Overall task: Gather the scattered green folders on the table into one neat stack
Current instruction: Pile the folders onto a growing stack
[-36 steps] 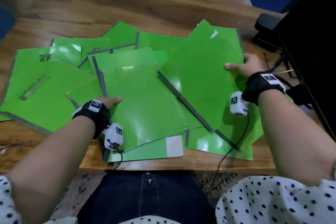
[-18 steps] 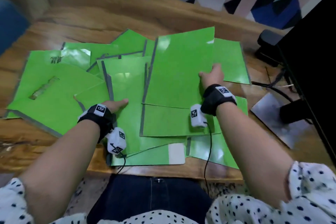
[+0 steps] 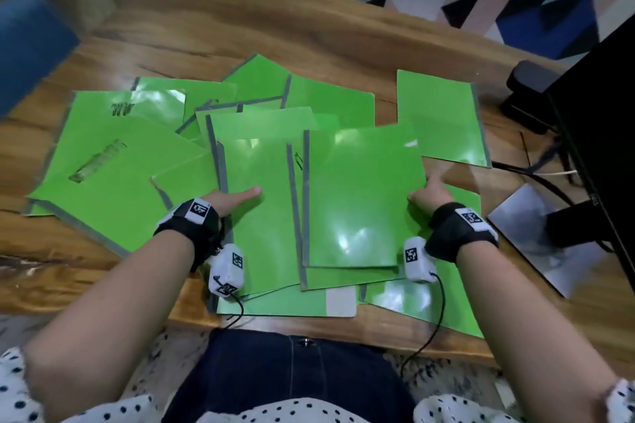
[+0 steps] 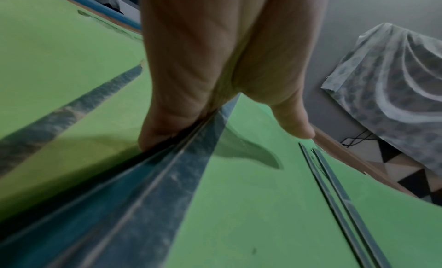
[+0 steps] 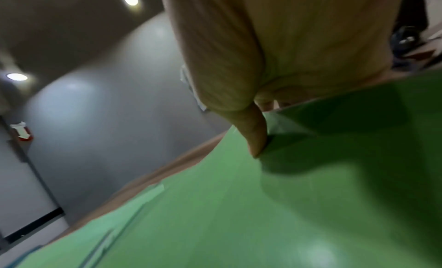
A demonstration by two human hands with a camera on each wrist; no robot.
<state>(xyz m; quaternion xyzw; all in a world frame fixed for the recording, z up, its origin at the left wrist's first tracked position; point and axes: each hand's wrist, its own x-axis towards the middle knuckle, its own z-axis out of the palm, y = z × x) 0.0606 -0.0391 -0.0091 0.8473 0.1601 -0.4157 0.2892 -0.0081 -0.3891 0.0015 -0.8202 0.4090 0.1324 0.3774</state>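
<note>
Several glossy green folders with grey spines lie overlapping on the wooden table [image 3: 275,27]. My right hand [image 3: 427,196] pinches the right edge of the top folder [image 3: 360,196], thumb [image 5: 256,139] on its cover and fingers hidden beneath. That folder lies square over the middle pile. My left hand [image 3: 233,201] grips the spine edge of the neighbouring folder [image 3: 261,233]; its thumb [image 4: 299,128] rests on the cover and its fingers [image 4: 153,136] go down beside the grey spine. More folders [image 3: 103,182] fan out to the left. One folder [image 3: 443,117] lies apart at the far right.
A black monitor [image 3: 604,113] stands at the right on a grey base plate [image 3: 536,237], with cables [image 3: 536,168] across the table beside it. A dark block [image 3: 525,93] sits behind. A blurred blue object [image 3: 27,45] is at the far left. The table's near edge is at my lap.
My right hand swung the tilted folder from the right side leftward, squared it up and drew it toward me over the middle pile. The left hand stayed at its spine edge.
</note>
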